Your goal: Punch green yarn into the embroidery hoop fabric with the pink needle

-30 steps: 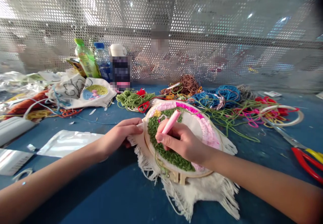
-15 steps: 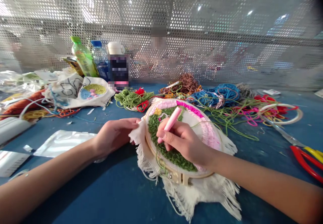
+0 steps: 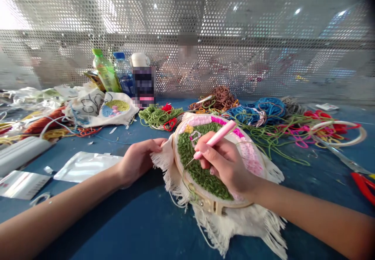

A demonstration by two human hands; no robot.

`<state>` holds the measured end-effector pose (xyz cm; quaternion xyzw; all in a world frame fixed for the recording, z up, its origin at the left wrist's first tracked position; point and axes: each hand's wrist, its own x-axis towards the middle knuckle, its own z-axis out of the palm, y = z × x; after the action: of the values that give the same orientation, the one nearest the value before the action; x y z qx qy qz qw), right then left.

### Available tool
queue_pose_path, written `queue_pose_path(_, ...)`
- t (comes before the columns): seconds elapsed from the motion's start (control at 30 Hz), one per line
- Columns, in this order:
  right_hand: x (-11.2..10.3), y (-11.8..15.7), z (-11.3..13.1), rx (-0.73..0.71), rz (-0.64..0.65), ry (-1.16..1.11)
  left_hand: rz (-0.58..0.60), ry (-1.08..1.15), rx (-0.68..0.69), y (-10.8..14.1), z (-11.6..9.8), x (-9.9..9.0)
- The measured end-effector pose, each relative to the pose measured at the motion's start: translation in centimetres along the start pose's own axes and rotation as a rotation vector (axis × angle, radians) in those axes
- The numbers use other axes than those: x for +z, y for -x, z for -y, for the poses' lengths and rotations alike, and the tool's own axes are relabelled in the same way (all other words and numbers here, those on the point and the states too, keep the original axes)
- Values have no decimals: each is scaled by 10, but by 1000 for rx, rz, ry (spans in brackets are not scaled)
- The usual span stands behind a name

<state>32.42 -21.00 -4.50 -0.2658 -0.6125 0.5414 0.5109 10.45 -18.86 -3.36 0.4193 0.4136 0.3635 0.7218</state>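
Perforated metal screening (image 3: 234,29) rises behind a scuffed blue workbench (image 3: 123,228), and a round wooden embroidery hoop (image 3: 212,206) rests on the bench directly in front of the person, its clamp toward them. Stretched in the hoop is a fringed white cloth (image 3: 234,228), its frayed edges spreading across the bench beyond the wooden ring. Dense green yarn loops (image 3: 199,174) fill the left side of the design, pale and bright pink loops (image 3: 249,154) curve around the top and right, and a small yellow flower (image 3: 189,129) sits between them.

The right hand (image 3: 225,162) lies over the hoop, its fingers closed around a pink punch needle (image 3: 215,139), with the thin tip pointing down at the green loops. The left hand (image 3: 140,162) is at the hoop's left side, its fingers pinching the fringed cloth at the rim.

Just beyond the hoop lie a bundle of green yarn (image 3: 159,117), brown yarn (image 3: 222,98) and blue yarn (image 3: 263,111). Loose green and pink strands (image 3: 281,135) trail right toward a spare hoop ring (image 3: 340,135) and red-handled scissors (image 3: 363,186), cut off by the frame. Left of the hands are silver foil sachets (image 3: 84,172), a finished embroidered cloth (image 3: 99,109) and a green-capped plastic bottle (image 3: 105,72)
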Motion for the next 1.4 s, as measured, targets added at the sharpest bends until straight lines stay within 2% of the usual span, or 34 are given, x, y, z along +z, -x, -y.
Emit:
queue_pose_path(0.27,-1,-2,-3,-5,3,-48,20,-21,19,0,1,0)
queue_pose_path(0.5,-2,-3,-5,26,35,24,35,-35,44,0,1,0)
queue_pose_path(0.63,1,-5,-2,15,154,223,46,-42,59,2,1,1)
queue_pose_path(0.77,6,-4,3,-92,339,512,39,-31,76,7,0,6)
queue_pose_path(0.83,7,-4,2,-70,349,562,40,-19,82,8,-1,9)
queue_pose_path(0.93,6,-5,0,23,280,464,51,-17,89,8,-2,9)
queue_pose_path(1.07,4,-3,3,43,229,291,80,-48,89,8,-4,2)
queue_pose_path(1.13,6,-2,7,52,196,228,124,-121,113,8,-6,-2)
queue_pose_path(1.2,8,-1,10,51,167,184,217,-314,168,8,-7,-3)
queue_pose_path(1.33,10,-1,13,33,154,138,333,-760,401,6,-6,3)
queue_pose_path(1.4,10,1,13,5,150,142,347,-788,441,6,-3,7)
